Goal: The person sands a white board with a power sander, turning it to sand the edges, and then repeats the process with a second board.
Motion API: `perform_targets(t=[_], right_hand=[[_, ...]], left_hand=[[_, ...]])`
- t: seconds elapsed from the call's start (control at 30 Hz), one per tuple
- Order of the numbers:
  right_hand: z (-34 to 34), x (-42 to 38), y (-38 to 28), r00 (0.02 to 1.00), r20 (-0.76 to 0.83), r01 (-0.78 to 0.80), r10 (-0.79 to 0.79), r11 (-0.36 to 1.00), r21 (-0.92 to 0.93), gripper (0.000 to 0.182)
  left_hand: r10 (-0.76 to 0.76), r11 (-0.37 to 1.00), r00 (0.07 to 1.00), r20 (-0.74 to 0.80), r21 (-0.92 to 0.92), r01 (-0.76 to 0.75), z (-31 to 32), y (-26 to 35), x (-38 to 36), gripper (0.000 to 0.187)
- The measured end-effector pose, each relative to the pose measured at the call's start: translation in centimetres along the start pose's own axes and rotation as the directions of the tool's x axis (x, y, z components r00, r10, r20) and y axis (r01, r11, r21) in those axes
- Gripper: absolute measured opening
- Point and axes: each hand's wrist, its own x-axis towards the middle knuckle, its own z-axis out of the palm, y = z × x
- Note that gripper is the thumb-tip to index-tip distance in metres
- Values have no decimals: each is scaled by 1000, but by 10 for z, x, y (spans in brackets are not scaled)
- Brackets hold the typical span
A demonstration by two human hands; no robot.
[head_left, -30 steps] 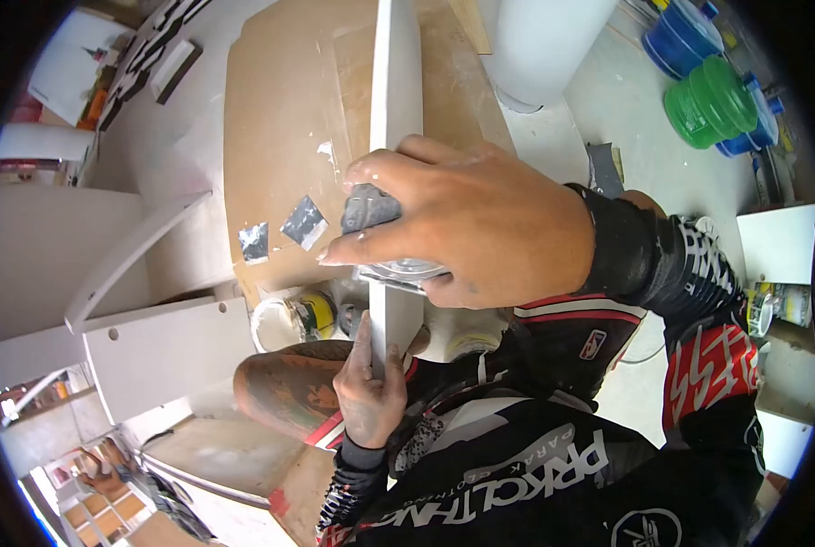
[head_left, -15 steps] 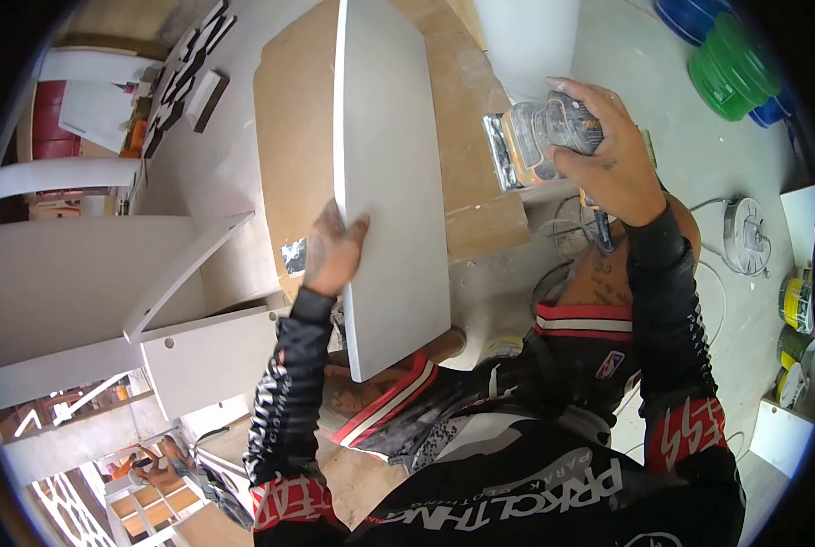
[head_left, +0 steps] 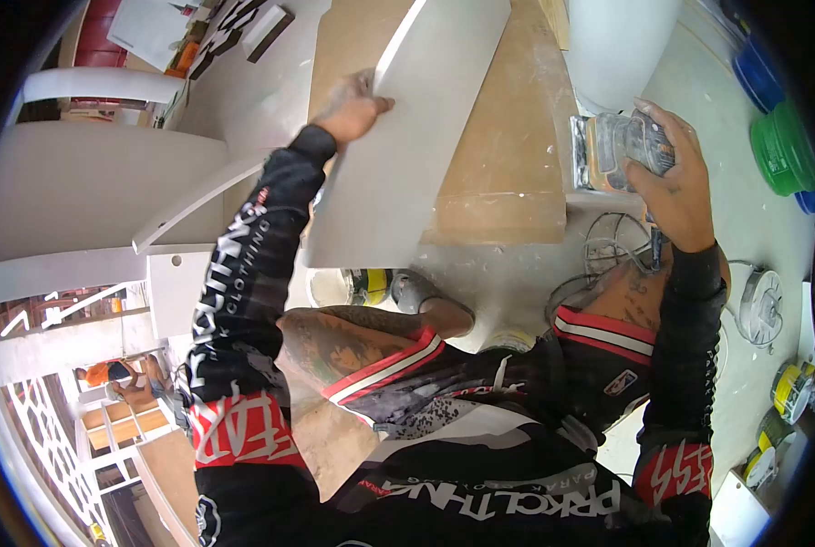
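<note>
Panel (head_left: 409, 155) cut off at top

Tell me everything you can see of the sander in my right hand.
The sander looks dusty, with a dark rounded end, tan-orange along its middle and a flat base with metallic-looking parts. Your right hand clasps the dark end. It is tipped sideways, base facing the pale panel but clear of it.

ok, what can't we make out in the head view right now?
All head view:
- Board: far end cut off by top edge; underside faces away.
- Sander in right hand: abrasive face hidden, turned side-on.
- Distant person: too small to tell what they're doing.
</note>
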Motion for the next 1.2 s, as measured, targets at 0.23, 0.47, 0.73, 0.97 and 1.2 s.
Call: perform_targets(t=[0.23, 0.47, 0.73, 0.97, 1.2], right_hand=[[11, 8, 6, 1000, -10, -7, 9, 994, 111, 64], [4, 14, -11, 998, 5, 69, -69, 998, 13, 66], [10, 32, -57, 959, 130, 242, -253, 966, 92, 71], [40, 73, -117, 769, 318, 545, -554, 829, 126, 71], [85, 99, -147, 584, 532, 566, -614, 777, 275, 76]], left_hand=[[-5, 994, 1000, 14, -113, 6, -5, 5, 0, 40], [160, 987, 987, -1, 17, -160, 33, 43, -86, 43], [-110, 947, 994, -1, -305, 104, 59, 54, -162, 55], [-136, 941, 991, -12, -313, 125, 63, 61, -170, 54], [-152, 973, 986, -70, -185, 136, 69, 61, -190, 44]])
